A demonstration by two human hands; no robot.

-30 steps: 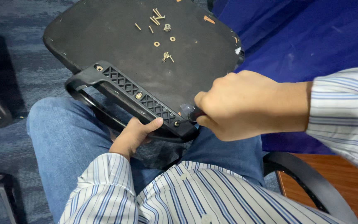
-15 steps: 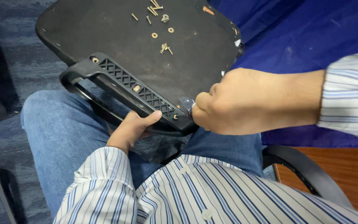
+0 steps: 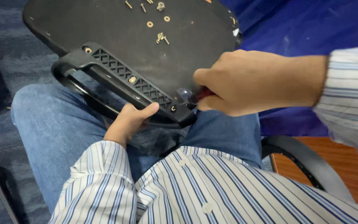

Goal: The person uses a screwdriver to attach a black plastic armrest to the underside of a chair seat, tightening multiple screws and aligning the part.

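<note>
Black plastic fills the person's lap: an upturned chair seat (image 3: 117, 25) rests on the knees, and both hands are busy at its near edge. The right hand (image 3: 245, 83) is closed tight around a tool with a red and grey handle (image 3: 191, 95), of which only a small part shows past the knuckles; its tip is hidden, pressed at the near end of a black armrest bracket (image 3: 125, 79) that has a lattice pattern along its length. The left hand (image 3: 131, 120) reaches up from below, fingers hooked under the bracket and thumb laid flat along its lower edge, gripping it.

Brass screw heads sit in the bracket, one at its far end, one near the middle, one just beside the thumb tip. Further out on the flat underside lie loose screws and washers (image 3: 158, 25), scattered near the far rim.

Around this are blue jeans, striped shirt sleeves, a curved black chair arm (image 3: 307, 161) at the person's right, blue cloth (image 3: 311, 25) beyond the right hand, and dark carpet (image 3: 5, 62) to the left.
</note>
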